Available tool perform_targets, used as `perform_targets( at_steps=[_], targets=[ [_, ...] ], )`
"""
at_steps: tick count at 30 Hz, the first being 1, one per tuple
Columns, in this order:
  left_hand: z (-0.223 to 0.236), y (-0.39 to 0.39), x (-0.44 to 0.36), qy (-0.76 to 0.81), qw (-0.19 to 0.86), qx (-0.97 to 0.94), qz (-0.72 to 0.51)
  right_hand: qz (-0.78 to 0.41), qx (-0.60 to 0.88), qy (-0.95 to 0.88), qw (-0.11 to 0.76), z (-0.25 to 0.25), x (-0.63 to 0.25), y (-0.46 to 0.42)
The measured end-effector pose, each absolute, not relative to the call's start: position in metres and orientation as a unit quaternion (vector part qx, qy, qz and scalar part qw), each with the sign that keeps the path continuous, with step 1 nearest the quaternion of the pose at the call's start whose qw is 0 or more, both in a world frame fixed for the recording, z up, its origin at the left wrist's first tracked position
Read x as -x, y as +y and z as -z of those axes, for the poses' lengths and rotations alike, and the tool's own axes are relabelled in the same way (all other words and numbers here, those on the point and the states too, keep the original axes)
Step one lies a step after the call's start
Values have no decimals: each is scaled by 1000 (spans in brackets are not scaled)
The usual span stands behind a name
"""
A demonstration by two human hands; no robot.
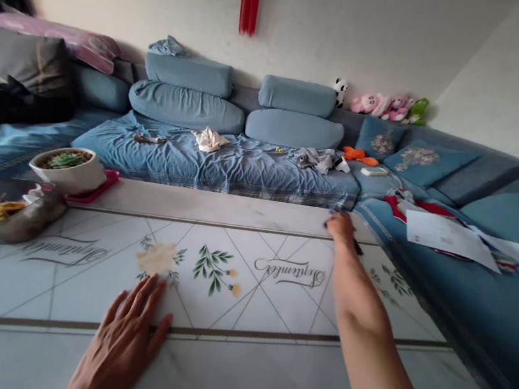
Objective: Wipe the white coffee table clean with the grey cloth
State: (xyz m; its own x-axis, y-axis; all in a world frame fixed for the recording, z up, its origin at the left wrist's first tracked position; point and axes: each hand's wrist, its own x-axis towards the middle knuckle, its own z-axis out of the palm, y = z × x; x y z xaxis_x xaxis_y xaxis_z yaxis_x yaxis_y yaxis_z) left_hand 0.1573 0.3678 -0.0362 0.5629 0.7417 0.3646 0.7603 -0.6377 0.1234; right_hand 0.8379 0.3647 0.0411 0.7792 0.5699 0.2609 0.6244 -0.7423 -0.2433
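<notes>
My left hand [126,337] lies flat on the near part of the marble-patterned table [234,371], fingers stretched out and touching the printed table runner [219,305]. My right arm reaches to the far right edge of the table. There my right hand [342,227] is closed around a dark object [357,247], of which only small bits show past the fingers and wrist; its kind is hidden. The runner carries flowers, leaves, thin crossing lines and the word "September", upside down from here.
On the table's left stand a succulent in a white pot [71,176] on a pink tray [100,190] and a see-through bowl [39,215] with yellowish scraps. A blue sofa [224,170] wraps around the table, with crumpled clothes [317,159], an orange item [359,156] and papers [449,237].
</notes>
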Motion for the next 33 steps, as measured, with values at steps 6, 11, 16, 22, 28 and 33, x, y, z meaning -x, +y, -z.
perform_targets(
  at_steps=[6,11,16,22,28,33],
  targets=[
    [32,372,-158,-423,22,888,179,-17,791,-568,228,-45,-626,487],
    [28,379,-164,-429,0,887,172,-50,670,-706,224,-41,-457,449],
    [26,377,-170,-441,-31,867,228,-72,633,-721,272,3,-443,298],
    [6,378,-169,-431,-104,883,157,20,779,-522,346,27,-596,75],
    [8,405,-55,-479,-83,860,155,145,886,-262,354,-40,-684,7],
    [19,396,21,-549,-57,818,161,122,878,-314,339,-69,-593,145]
  ],
)
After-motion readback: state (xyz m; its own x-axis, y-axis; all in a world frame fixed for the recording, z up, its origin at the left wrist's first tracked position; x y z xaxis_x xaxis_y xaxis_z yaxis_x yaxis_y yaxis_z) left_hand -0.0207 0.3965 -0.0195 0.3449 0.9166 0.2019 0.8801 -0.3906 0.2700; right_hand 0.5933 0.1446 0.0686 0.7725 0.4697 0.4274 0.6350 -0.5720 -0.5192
